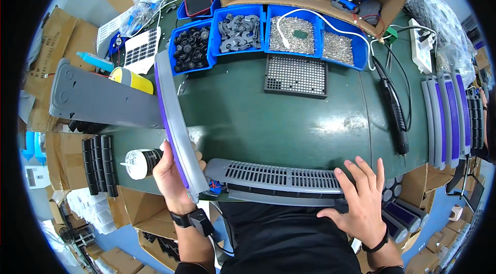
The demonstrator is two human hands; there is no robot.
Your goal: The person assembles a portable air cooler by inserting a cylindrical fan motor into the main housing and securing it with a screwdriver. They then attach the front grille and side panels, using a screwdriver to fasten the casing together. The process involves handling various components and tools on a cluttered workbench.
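My left hand [171, 177] grips the lower part of a long grey panel with a purple strip [177, 124], which stands steeply across the left of the table. At the table's front edge lies a long grey slotted housing [281, 177], with a small blue part [215, 187] and wiring showing at its left end. My right hand [361, 200] rests by the housing's right end, fingers spread; the thumb and index finger are at its edge. Beside my left hand is an open white-topped jar [140, 164] with a dark label.
Blue bins [239, 51] of grey parts, black parts and screws line the back, below a cardboard box [315, 2]. A screw tray [296, 76] sits before them. An electric screwdriver [393, 113] lies right, near stacked purple-grey panels [448, 119]. A grey casing [106, 95] juts in from the left.
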